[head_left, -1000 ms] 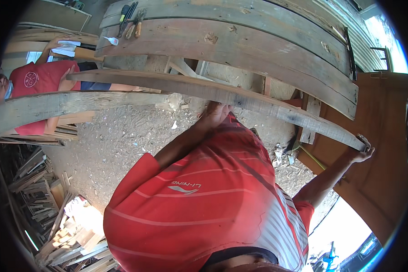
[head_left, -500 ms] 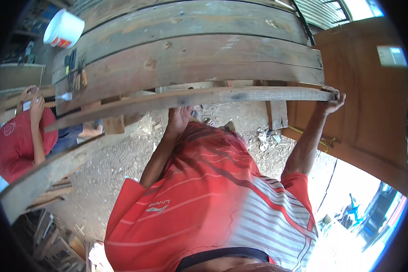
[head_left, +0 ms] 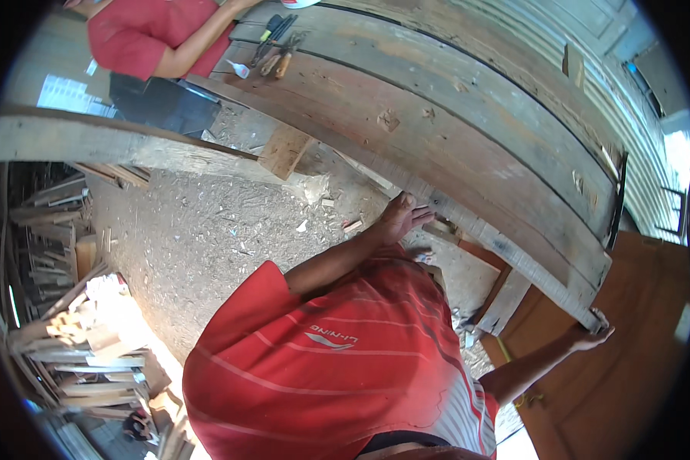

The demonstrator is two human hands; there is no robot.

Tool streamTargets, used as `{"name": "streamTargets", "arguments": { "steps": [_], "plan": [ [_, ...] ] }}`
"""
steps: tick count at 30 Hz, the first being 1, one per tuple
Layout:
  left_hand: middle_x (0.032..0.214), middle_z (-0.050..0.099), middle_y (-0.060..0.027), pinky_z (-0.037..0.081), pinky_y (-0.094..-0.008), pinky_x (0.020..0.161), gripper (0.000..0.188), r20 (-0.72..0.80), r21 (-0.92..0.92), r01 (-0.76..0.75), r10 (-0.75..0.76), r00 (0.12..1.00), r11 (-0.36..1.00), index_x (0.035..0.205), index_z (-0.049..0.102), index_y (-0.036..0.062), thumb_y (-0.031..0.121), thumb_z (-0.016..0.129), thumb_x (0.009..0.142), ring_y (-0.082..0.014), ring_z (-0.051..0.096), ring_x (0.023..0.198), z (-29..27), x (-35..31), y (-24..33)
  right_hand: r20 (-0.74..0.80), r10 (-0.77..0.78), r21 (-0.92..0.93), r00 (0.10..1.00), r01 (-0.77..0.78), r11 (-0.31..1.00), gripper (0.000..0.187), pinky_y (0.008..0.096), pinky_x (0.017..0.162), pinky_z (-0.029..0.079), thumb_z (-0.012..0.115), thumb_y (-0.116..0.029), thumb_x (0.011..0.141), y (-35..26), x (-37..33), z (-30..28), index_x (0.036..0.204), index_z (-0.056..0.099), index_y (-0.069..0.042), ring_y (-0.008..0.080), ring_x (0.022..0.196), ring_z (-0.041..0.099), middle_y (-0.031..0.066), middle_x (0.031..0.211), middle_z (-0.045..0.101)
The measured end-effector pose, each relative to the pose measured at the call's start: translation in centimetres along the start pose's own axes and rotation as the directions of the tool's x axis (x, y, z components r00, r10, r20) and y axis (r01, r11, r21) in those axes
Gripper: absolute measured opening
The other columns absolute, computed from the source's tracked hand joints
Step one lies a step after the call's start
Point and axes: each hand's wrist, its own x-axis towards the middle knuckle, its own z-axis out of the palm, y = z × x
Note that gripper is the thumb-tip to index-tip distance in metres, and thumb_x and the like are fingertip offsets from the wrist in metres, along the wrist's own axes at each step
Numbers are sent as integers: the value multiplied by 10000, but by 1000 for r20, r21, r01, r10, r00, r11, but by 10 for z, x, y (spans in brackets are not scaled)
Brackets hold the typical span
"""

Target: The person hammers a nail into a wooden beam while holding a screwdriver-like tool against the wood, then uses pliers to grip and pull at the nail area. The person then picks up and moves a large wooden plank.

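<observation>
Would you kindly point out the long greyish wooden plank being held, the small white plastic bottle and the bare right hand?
Long greyish wooden plank (head_left: 468, 221): head view, on its right half.
Small white plastic bottle (head_left: 240, 70): head view, body.
Bare right hand (head_left: 591, 335): head view, middle.

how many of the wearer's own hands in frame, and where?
2. Left hand: at the near edge of the long board, partway along; contact unclear. Right hand: around the board's right end. Neither is fully hidden.
</observation>
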Motion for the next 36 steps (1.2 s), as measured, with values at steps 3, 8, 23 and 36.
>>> {"name": "streamTargets", "arguments": {
  "steps": [3, 8, 23, 36],
  "plan": [
    [1475, 416, -230, 392, -551, 1157, 641, -76, 78, 59, -53, 996, 995, 1320, 467, 90, 540, 687, 920, -397, 448, 1382, 6, -9, 13, -88, -137, -329, 987, 101, 939, 628, 428, 867, 536, 295, -428, 1087, -7, -19, 27, 949, 717, 16, 283, 877, 672, 135, 901, 700],
    [1503, 372, -246, 420, -547, 1124, 836, -228, 299, 49, 22, 973, 953, 1416, 339, 47, 627, 657, 906, -404, 450, 1377, 61, -29, 54, -77, -167, -515, 983, 104, 851, 672, 430, 915, 531, 306, -476, 1092, -42, -51, 72, 1011, 718, 49, 289, 962, 673, 154, 1032, 714],
    [1100, 720, -211, 558, -364, 947, 658, 271, 842, -259, 45, 962, 473, 1141, 681, -52, 525, 784, 844, -291, 712, 1054, 213, -50, 378, -67, -478, -556, 876, 366, 747, 550, 412, 960, 568, 411, -366, 1095, -134, -57, 153, 1067, 711, 94, 297, 1019, 694, 191, 1102, 708],
    [1423, 566, -145, 503, -463, 1045, 496, -465, 885, 399, -415, 782, -239, 1456, 458, 47, 335, 427, 1053, -277, 627, 1213, -66, 218, 686, 361, 191, -848, 913, 235, 475, 356, 309, 859, 468, 599, -336, 1035, -166, -128, 334, 1049, 667, 13, 165, 902, 595, 85, 966, 663]
  ]
}}
